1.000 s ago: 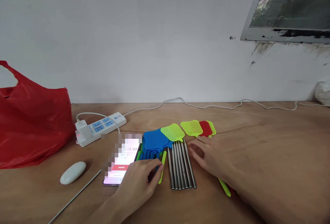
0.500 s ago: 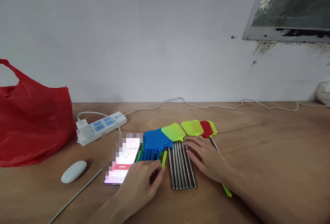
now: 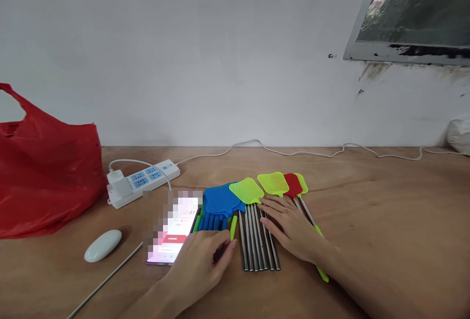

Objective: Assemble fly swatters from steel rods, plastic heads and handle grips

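Small fly swatters lie in a row on the wooden table (image 3: pixel 367 221). Blue swatter heads (image 3: pixel 220 199) are stacked at the left, a yellow-green head (image 3: pixel 246 190) overlaps them, and another yellow-green head (image 3: pixel 273 183) and a red head (image 3: pixel 293 184) lie to the right. A bundle of bare metal rods (image 3: pixel 257 238) lies between my hands. My left hand (image 3: pixel 200 262) rests curled over the blue and green handle ends, fingertips at a green handle (image 3: pixel 233 227). My right hand (image 3: pixel 292 228) lies flat with fingers stretched, touching the right side of the rods and covering other swatter shafts.
A lit phone (image 3: pixel 174 233) lies just left of my left hand. A white power strip (image 3: pixel 145 179) with a plugged charger, a white oval mouse-like object (image 3: pixel 103 245), a thin cable (image 3: pixel 106 277) and a red plastic bag (image 3: pixel 44 172) sit at the left. A white cord (image 3: pixel 312 151) runs along the wall.
My right hand has slid left from the yellow-green and red swatters onto the metal rods. My left hand has barely shifted on the handles.
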A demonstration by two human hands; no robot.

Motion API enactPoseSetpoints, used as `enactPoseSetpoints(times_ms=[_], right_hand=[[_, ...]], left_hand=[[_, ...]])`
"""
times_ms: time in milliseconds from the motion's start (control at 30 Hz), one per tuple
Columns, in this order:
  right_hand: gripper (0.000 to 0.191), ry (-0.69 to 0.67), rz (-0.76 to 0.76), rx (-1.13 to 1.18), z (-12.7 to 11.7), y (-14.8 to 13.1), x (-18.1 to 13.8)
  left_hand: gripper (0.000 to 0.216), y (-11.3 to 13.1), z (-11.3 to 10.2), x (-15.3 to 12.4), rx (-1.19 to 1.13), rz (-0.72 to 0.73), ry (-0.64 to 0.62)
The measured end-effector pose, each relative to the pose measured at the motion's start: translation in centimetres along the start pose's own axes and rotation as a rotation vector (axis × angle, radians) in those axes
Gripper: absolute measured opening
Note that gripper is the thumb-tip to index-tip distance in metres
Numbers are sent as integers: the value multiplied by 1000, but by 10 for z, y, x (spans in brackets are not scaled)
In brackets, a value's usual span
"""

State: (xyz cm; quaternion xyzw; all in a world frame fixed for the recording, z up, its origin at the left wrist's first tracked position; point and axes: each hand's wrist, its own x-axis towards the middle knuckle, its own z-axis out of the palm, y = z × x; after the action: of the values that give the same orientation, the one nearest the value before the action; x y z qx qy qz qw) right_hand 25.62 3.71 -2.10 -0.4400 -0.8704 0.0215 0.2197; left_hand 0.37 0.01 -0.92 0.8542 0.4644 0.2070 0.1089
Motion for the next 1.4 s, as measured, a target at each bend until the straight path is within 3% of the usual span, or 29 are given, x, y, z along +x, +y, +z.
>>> enactPoseSetpoints(times_ms=[233,400,733,1100,1267,1400], right_hand=[[25,75,-38,20,0,0,-1],[4,143,88,-33,0,2,0],[19,107,243,-103,-1,-10,-2],[26,82,335,-380,-2,-12,-5],[25,158,351,-270,-9,-10,-5],[22,225,259,65,-12,-12,-4]], left_hand=[[35,-3,3,-2,9,3,18],[37,-5,4,-2,35,8,25],[37,-6,6,-1,38,14,34],[35,-6,5,-1,38,14,6],[36,-8,7,-1,36,12,25],[37,-7,6,-1,32,19,22]])
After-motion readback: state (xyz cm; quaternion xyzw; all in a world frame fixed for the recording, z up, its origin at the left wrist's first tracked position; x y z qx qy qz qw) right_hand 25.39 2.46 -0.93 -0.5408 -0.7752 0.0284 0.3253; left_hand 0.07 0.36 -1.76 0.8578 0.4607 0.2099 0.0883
